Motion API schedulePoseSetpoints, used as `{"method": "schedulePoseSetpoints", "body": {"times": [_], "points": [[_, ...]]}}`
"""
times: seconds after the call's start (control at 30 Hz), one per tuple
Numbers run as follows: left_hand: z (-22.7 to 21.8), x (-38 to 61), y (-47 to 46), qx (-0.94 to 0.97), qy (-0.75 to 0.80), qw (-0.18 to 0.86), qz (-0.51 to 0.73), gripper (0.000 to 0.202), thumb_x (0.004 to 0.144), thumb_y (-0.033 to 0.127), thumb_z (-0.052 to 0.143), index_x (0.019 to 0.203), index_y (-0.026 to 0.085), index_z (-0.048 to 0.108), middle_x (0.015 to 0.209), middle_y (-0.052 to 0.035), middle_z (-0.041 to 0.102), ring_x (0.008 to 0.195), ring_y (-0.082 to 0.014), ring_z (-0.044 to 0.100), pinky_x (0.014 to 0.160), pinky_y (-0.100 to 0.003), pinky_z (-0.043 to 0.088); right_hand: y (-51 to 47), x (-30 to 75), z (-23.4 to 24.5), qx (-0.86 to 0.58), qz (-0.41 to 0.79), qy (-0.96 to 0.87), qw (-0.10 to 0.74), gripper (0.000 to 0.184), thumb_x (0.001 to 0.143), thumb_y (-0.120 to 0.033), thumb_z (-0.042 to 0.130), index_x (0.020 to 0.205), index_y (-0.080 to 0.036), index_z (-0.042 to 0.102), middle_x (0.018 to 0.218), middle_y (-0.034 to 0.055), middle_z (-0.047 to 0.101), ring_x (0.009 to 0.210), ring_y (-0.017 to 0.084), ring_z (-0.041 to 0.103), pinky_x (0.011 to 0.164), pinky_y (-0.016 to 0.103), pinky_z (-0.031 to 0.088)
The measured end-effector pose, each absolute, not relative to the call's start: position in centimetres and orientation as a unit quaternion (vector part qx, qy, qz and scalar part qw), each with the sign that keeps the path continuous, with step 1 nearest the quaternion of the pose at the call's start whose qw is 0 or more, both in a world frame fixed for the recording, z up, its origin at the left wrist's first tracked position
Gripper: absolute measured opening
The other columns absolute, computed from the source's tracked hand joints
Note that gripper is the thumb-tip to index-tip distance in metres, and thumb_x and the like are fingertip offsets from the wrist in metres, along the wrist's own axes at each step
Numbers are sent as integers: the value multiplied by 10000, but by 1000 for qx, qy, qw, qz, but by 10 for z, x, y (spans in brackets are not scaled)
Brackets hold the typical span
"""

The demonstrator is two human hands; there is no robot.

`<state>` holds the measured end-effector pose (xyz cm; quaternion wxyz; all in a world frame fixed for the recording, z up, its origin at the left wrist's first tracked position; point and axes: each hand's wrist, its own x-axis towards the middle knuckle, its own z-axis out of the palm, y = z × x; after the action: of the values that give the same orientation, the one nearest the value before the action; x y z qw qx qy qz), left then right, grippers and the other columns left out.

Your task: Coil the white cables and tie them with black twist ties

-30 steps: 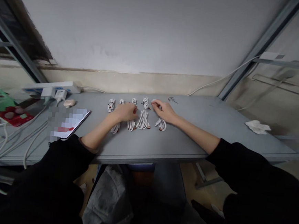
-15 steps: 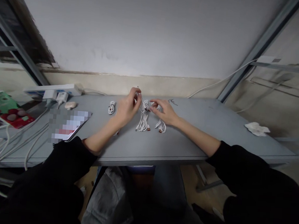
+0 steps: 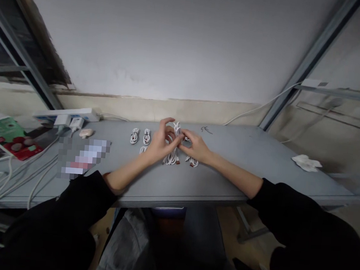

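A coiled white cable is held upright between my two hands. My left hand is closed on it with thumb and fingers, its index finger raised. The fingertips of my right hand pinch the cable from the other side. Below the hands, a loosely looped white cable lies on the table, and another cable bundle with a brown-red plug end sits to its right. Left of my left hand lie small tied white cable coils, one partly behind my wrist.
Thin dark ties lie on the grey table near the wall. A power strip with chargers, a small white case, a blurred phone, a red-green box and loose cords fill the left. Crumpled tissue lies right.
My left hand has come down and right to meet my right hand, and both now grip one coiled cable. Two tied coils left of my left hand have come into view.
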<state>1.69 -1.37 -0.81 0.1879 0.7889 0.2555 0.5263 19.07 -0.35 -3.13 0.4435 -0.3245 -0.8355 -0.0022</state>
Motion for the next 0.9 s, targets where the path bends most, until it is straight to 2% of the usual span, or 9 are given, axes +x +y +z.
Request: {"method": "schedulePoseSetpoints", "body": {"times": [0.13, 0.27, 0.33, 0.4, 0.5, 0.6, 0.7, 0.77, 0.9], "points": [[-10, 18, -12, 779, 271, 172, 538, 611, 762, 373, 713, 1259, 212, 396, 969, -64, 598, 786, -163, 601, 601, -276, 487, -2, 193, -35, -299, -41, -831, 467, 435, 887, -383, 564, 1284, -215, 501, 1135, 121, 651, 1029, 269, 618, 885, 469, 501], [-14, 18, -8, 808, 265, 174, 497, 390, 839, 403, 636, 1180, 235, 550, 1207, -133, 571, 1085, -262, 572, 899, -425, 480, -11, 191, -29, -293, -32, -834, 466, 567, 893, -319, 549, 1426, -264, 361, 1178, 96, 643, 1017, 246, 641, 896, 438, 516], [-14, 19, -7, 821, 241, 194, 480, 295, 893, 406, 554, 1129, 234, 594, 1217, -129, 591, 1141, -265, 553, 991, -446, 427, -15, 190, -26, -290, -32, -835, 467, 613, 895, -324, 555, 1457, -264, 317, 1185, 98, 642, 1035, 244, 643, 908, 426, 516], [-13, 21, -9, 822, 222, 222, 474, 290, 930, 411, 479, 1095, 214, 613, 1187, -123, 626, 1136, -248, 561, 1009, -425, 414, -15, 191, -24, -280, -42, -837, 467, 640, 888, -361, 579, 1460, -247, 314, 1167, 105, 651, 1042, 246, 641, 907, 417, 518], [-8, 22, -12, 787, 254, 264, 496, 323, 941, 438, 442, 1004, 183, 630, 1061, -101, 682, 1038, -214, 603, 955, -366, 439, -5, 200, -22, -286, -57, -841, 455, 599, 895, -415, 571, 1420, -207, 372, 1048, 92, 685, 941, 231, 654, 861, 394, 525], [-4, 20, -11, 729, 324, 293, 527, 339, 920, 463, 469, 849, 170, 622, 859, -73, 693, 865, -182, 622, 810, -309, 471, 15, 216, -22, -392, -68, -812, 427, 409, 952, -341, 440, 1316, -162, 487, 1010, 102, 690, 923, 226, 644, 877, 394, 503], [-2, 18, -6, 692, 356, 356, 517, 376, 919, 458, 453, 706, 173, 573, 702, -51, 652, 663, -148, 593, 597, -260, 439, 36, 238, -25, -551, -86, -753, 350, 370, 905, -175, 404, 1228, -85, 560, 1173, 184, 642, 1130, 277, 573, 988, 417, 433], [-2, 19, -5, 670, 372, 395, 507, 375, 917, 429, 453, 657, 176, 545, 632, -37, 623, 541, -122, 546, 504, -245, 384, 47, 254, -29, -635, -76, -717, 278, 433, 863, -99, 393, 1269, -64, 538, 1288, 206, 586, 1208, 292, 528, 1027, 412, 398], [-3, 20, -6, 661, 372, 415, 503, 338, 902, 350, 469, 619, 175, 532, 547, -12, 577, 448, -95, 489, 496, -244, 379, 57, 278, -39, -687, -30, -702, 184, 478, 868, -103, 389, 1332, -72, 499, 1370, 200, 537, 1246, 300, 513, 1037, 401, 389]]}}
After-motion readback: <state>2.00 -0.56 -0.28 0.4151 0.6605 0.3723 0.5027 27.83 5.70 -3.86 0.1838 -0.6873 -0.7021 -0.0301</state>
